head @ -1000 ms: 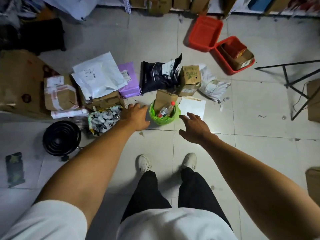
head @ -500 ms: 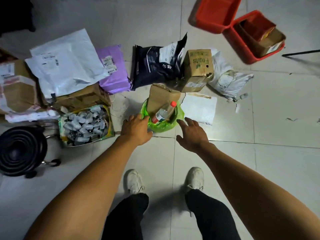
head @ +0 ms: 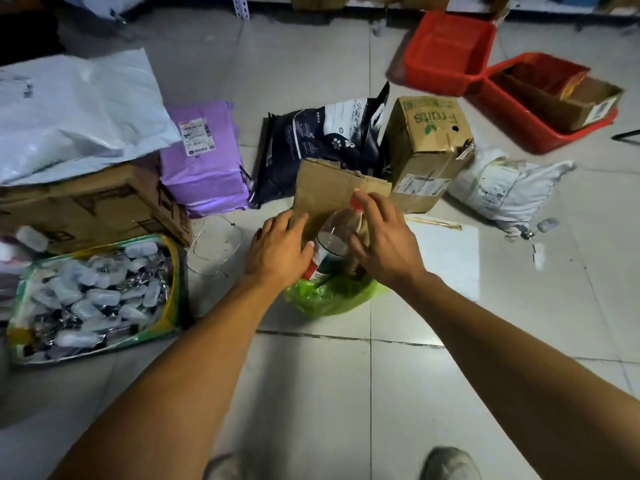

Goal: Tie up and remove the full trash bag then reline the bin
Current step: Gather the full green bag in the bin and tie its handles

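Here the green trash bag [head: 329, 296] sits on the tiled floor [head: 311, 393], directly under and between both hands, stuffed with a clear bottle [head: 334, 244] and a slab of cardboard [head: 332, 192] that stick up out of it. The left hand [head: 280, 245] lies on the bag's left side, fingers fairly straight and together, its fingertips against the cardboard. The right hand [head: 384, 242] hovers over the bottle with fingers spread and loosely bent; I cannot tell whether it touches the bottle. The bin itself is hidden beneath the bag and hands. Parcels crowd behind, among them a purple package [head: 204, 161] and a Fruits box [head: 427, 147].
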